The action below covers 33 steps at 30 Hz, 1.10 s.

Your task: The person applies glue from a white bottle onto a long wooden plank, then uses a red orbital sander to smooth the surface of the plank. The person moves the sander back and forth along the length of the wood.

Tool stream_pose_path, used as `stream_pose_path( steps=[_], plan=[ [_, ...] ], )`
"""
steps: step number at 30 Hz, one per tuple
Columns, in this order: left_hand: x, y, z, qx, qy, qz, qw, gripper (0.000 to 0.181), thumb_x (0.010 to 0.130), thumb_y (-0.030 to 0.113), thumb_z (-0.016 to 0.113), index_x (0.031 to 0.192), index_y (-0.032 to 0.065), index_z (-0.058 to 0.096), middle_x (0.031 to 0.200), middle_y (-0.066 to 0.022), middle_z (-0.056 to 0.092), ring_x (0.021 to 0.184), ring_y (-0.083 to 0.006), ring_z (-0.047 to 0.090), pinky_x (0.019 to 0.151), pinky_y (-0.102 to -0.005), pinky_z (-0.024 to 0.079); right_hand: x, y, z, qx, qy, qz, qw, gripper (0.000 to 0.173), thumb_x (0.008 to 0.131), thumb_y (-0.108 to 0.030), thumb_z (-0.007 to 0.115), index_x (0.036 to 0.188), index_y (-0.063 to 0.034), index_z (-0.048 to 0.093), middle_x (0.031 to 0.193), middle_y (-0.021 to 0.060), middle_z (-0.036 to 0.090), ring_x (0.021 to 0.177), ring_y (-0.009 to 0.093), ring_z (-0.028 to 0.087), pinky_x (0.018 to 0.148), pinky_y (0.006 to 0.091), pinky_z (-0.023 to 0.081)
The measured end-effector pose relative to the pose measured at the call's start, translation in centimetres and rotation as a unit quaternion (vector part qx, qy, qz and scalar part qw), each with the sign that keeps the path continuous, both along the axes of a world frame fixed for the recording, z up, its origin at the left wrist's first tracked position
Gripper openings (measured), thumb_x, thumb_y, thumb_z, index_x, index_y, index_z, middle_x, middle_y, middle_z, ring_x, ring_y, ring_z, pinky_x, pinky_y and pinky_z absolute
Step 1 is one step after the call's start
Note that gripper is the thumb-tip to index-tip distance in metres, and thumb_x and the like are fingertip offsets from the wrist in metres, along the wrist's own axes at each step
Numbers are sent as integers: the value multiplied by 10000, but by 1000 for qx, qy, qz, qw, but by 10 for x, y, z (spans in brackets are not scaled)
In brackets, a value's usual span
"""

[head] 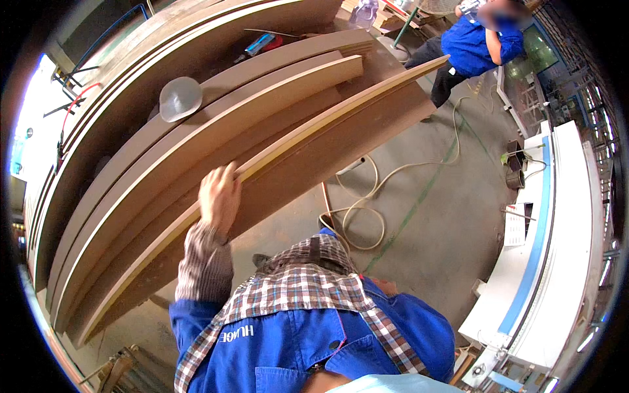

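My left hand [219,196] is closed over the edge of a long wooden strip [304,127], with the fingers curled over its far side. The strip stands on edge on a wide brown board [334,147] and runs from lower left to upper right. Beyond it, a second strip with a pale edge [275,93] stands roughly parallel, on top of more stacked brown boards [206,142]. My right hand is out of view; only the blue right sleeve shows beside the checked apron. A round translucent object [181,99] sits over the boards farther back.
A blue-and-white item [260,44] lies behind the boards. A person in blue [476,46] stands at the upper right, near a fan [440,6]. A pale hose [383,191] loops across the floor. A long white machine table [545,236] stands at the right.
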<state>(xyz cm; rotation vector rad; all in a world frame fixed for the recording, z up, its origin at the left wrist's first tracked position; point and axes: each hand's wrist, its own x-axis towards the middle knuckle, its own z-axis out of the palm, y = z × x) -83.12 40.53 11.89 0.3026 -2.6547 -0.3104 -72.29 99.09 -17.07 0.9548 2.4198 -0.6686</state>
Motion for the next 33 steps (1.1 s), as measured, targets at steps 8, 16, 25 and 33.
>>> stream_pose_path(
  steps=[8,16,25,33],
  plan=[
    [-127,-5,9,-26,-113,-17,993,204,822,228,653,928,54,653,925,-122,630,936,-300,597,819,-422,490,-82,-113,77,-35,148,92,984,426,615,-264,752,904,-5,575,859,149,651,822,310,639,759,401,507],
    [-52,3,24,-141,-163,22,976,146,769,104,604,871,6,640,854,-114,629,826,-236,633,692,-340,536,-96,-94,114,9,64,162,985,466,634,-282,725,945,24,560,910,189,653,887,365,634,797,427,501],
    [19,54,13,-311,-101,-45,944,339,771,103,594,1016,-131,611,1051,-326,609,968,-386,632,811,-414,555,-108,-65,99,35,12,185,982,628,635,-383,732,1067,27,535,1044,271,624,1018,411,598,877,441,472],
    [24,70,26,-283,-124,-28,951,256,808,100,562,954,-101,622,1094,-338,601,1020,-398,626,842,-431,552,-140,-79,101,28,25,243,969,568,633,-310,724,1056,21,538,981,228,646,940,383,624,839,424,482]
  ],
)
